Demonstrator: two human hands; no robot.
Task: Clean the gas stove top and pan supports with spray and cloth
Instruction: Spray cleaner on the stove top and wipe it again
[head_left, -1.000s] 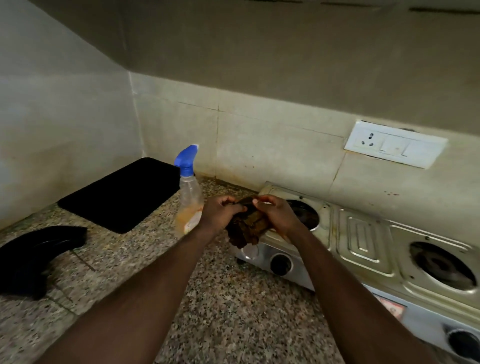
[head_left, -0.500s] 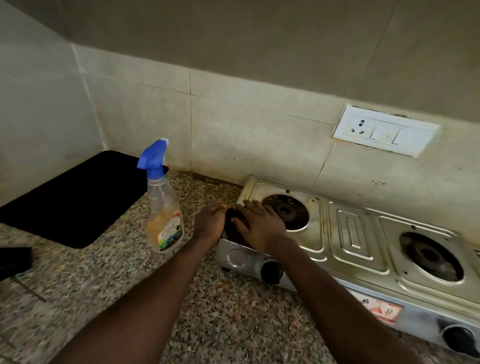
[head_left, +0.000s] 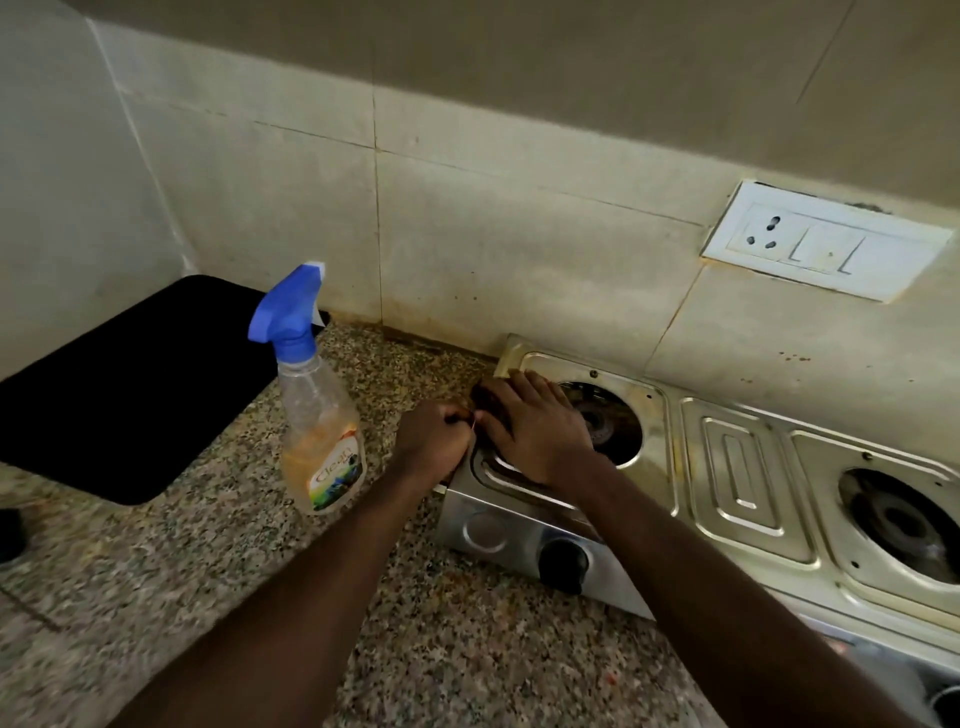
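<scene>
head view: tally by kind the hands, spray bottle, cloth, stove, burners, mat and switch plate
hands: 2 (left hand, right hand)
spray bottle: 1
cloth: 1
stove: 1
burners: 2
black mat: 1
switch plate: 1
total: 9

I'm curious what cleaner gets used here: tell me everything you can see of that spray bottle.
The spray bottle stands upright on the speckled stone counter, between a black mat and the stove. Clear plastic body, white-tipped blue trigger head, a label reading "Clean", orange-tinted liquid in its lower part. The left hand nearby does not touch it.
</scene>
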